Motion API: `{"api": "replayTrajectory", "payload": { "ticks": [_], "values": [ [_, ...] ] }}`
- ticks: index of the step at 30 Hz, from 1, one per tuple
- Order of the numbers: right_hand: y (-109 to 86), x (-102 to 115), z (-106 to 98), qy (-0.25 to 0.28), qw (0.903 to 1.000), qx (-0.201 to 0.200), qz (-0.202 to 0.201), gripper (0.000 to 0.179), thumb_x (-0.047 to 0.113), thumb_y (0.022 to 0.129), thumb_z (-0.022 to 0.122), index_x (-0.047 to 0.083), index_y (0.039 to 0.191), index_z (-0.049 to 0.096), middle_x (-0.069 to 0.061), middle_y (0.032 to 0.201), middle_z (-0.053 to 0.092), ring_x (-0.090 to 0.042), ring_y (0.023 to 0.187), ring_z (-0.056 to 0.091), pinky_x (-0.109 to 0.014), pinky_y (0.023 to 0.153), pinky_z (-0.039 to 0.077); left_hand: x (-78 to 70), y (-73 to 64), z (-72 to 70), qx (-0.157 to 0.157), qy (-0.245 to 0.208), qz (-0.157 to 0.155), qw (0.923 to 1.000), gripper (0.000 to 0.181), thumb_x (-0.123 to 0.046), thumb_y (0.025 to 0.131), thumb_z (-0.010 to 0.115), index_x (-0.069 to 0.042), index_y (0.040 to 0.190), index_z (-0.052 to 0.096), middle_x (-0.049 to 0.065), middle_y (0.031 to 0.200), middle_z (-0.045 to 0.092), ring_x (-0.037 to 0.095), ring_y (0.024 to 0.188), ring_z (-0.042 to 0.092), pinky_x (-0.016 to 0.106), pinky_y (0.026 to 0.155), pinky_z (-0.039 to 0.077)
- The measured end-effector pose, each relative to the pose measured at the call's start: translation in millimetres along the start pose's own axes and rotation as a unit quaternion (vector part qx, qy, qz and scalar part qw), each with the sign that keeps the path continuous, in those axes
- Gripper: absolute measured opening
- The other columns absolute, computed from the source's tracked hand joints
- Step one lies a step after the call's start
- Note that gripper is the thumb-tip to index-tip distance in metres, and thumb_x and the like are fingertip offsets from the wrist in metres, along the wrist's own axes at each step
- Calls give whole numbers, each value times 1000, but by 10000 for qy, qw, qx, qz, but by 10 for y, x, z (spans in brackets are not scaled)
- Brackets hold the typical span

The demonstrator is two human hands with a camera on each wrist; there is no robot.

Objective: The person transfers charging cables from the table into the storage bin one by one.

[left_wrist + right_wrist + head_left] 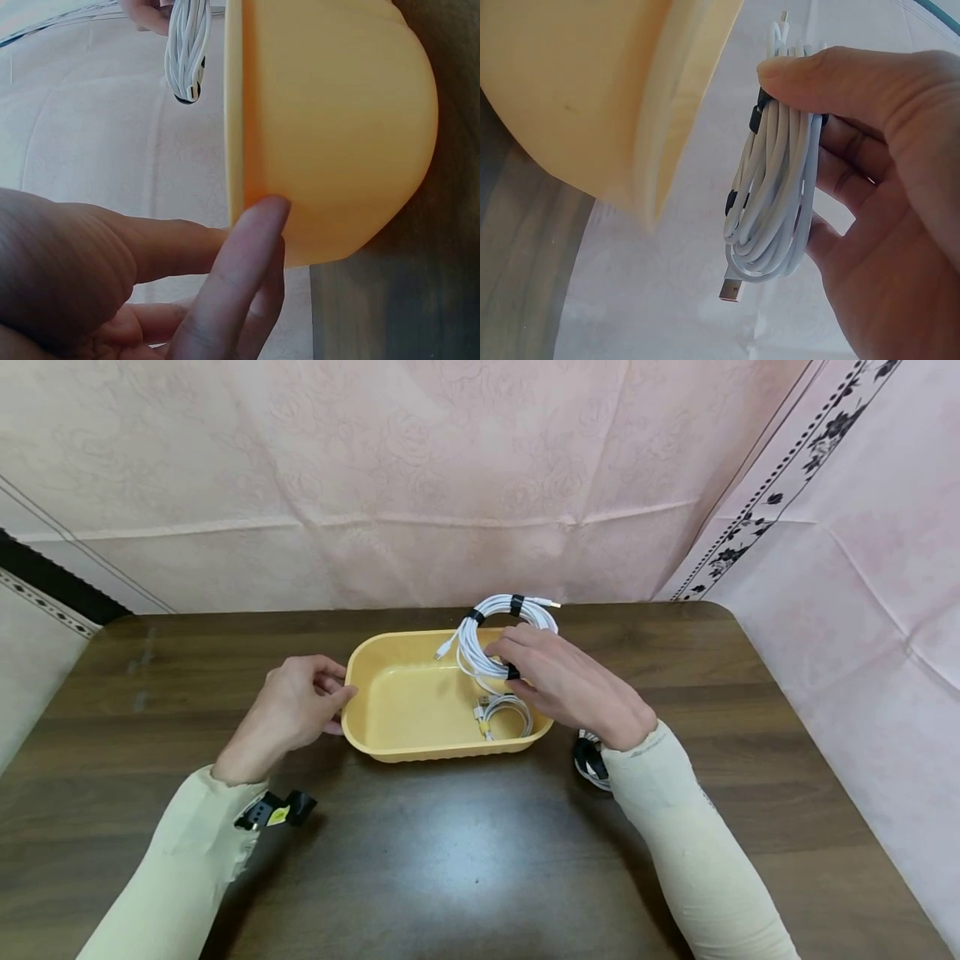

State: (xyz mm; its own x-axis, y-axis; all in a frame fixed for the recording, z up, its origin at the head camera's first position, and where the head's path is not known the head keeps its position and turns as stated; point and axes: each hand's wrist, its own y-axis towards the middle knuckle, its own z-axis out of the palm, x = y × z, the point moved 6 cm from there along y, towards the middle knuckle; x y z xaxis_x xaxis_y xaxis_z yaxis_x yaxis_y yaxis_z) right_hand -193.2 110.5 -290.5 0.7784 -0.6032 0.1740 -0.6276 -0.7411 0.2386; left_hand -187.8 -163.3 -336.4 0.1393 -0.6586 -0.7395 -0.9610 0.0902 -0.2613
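My right hand (pixel 573 681) pinches a coiled white USB cable (pixel 468 643), holding it above the right end of a yellow plastic tray (pixel 397 693). Black straps bind the coil, and in the right wrist view its USB plug (pixel 731 289) hangs at the bottom, with my thumb across the strands. A smaller white cable (pixel 516 703) with a yellow tie lies inside the tray at the right. At the tray's left end, my left hand (pixel 296 702) pinches the rim, one finger (pixel 251 240) against the outer wall and the thumb over the edge.
Another cable bundle (pixel 591 760), black and white, sits on the wooden table (pixel 450 860), partly hidden under the right forearm. A pink patterned cloth (pixel 412 485) hangs behind the table's far edge. A black device (pixel 276 810) is strapped at the left wrist.
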Motion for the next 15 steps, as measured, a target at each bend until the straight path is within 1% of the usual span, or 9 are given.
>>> {"api": "replayTrajectory", "payload": {
  "ticks": [5,8,15],
  "values": [
    [20,24,0,19,10000,-30,-63,33,-2,88,74,9,117,64,0,103,61,-16,97,54,-29,86,49,-7,5,-8,13,81,-16,10000,33,-14,103,60,6,130,56,22,111,63,16,75,72,38,74,67],
    [35,32,10,23,10000,-14,-42,33,-2,88,74,9,118,64,1,103,61,-16,97,54,-29,86,48,-12,9,-10,17,115,-25,9999,34,-15,103,60,5,130,56,22,110,63,15,74,72,38,73,67],
    [85,81,64,62,9999,51,-63,34,-2,88,74,9,118,65,0,106,61,-16,99,54,-29,88,49,-1,-2,0,-16,21,-24,10000,34,-13,103,60,6,130,55,21,110,63,17,76,72,38,73,67]
  ]
}}
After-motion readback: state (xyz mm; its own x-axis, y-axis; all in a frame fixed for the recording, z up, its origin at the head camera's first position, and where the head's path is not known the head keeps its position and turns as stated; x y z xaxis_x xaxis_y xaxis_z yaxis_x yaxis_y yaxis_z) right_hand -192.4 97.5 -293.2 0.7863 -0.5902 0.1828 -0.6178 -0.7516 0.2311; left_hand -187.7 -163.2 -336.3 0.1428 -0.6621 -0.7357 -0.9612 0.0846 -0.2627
